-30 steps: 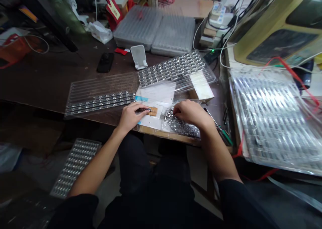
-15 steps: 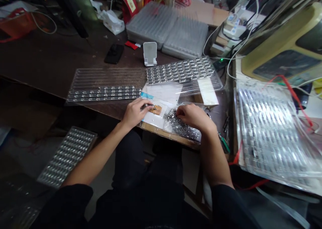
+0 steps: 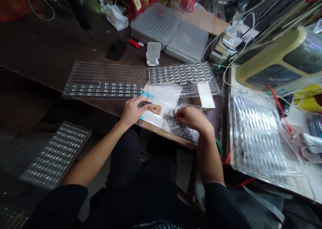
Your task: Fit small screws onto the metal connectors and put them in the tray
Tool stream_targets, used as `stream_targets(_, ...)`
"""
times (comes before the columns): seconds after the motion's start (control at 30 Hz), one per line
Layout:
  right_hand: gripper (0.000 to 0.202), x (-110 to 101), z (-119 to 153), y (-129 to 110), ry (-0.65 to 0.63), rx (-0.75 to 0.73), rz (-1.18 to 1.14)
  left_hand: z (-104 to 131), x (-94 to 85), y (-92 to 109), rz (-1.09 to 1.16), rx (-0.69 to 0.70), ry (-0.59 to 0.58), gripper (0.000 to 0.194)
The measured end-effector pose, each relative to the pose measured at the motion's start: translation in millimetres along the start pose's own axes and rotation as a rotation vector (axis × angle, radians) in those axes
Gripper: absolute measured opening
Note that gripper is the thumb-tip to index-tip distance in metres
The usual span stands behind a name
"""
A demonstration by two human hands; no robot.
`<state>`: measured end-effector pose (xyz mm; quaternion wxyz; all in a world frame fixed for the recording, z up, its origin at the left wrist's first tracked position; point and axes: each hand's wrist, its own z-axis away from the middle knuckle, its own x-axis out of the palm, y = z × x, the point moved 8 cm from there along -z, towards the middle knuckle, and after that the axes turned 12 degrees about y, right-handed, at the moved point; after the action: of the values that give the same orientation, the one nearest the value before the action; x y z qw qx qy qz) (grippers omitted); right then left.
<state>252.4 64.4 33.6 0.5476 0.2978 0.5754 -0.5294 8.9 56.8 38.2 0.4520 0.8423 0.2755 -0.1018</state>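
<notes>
My left hand (image 3: 132, 111) pinches a small dark metal part (image 3: 149, 103) between thumb and fingers, at the left end of a small wooden block (image 3: 156, 110). A small round metal piece sits on that block. My right hand (image 3: 190, 117) is closed, its fingertips pressed together at the heap of small shiny metal pieces (image 3: 184, 131) on a clear plastic bag. Whatever lies between those fingertips is too small to make out. Beyond my hands lie a clear ribbed tray (image 3: 108, 72) partly filled with metal parts and another tray (image 3: 181, 73) with several filled rows.
A white phone stand (image 3: 153, 53) and a black phone (image 3: 116, 50) stand and lie behind the trays. Stacked clear trays (image 3: 186, 43) are at the back. Filled trays (image 3: 259, 135) lie at right, near a yellow-framed machine (image 3: 271, 68) and cables. Another filled tray (image 3: 57, 153) sits low at left.
The view has shifted slightly. My left hand's part sits a little farther left of the round piece on the block. My right hand stays at the heap, its fingertips pointing more downward.
</notes>
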Motion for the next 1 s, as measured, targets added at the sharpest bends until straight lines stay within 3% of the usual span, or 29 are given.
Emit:
stream_targets(0.2, 0.016, -27, 12, 11, 0.095, 0.092, 0.032, 0, 0.2, -2, -0.018, -0.031, -0.012, 0.01)
stream_targets(0.33, 0.029, -37, 30, 8, 0.037, 0.09, 0.097, -1, -1.1, -3, -0.009, -0.03, -0.002, 0.012)
stream_targets(0.5, 0.029, -38, 42, -2, -0.049, 0.059, 0.026, -1, -0.8, -4, -0.007, -0.043, -0.011, 0.013)
stream_targets(0.67, 0.019, -30, 36, 5, -0.061, 0.128, 0.312, -1, -1.3, -6, -0.003, -0.056, -0.002, 0.013)
stream_targets(0.73, 0.024, -25, 33, 3, -0.058, 0.145, 0.365, 0, -1.3, -6, 0.009, -0.057, 0.004, 0.012)
stream_targets(1.0, 0.016, -23, 28, 7, -0.002, 0.187, 0.219, 0, 1.0, -7, 0.024, -0.067, -0.006, 0.011)
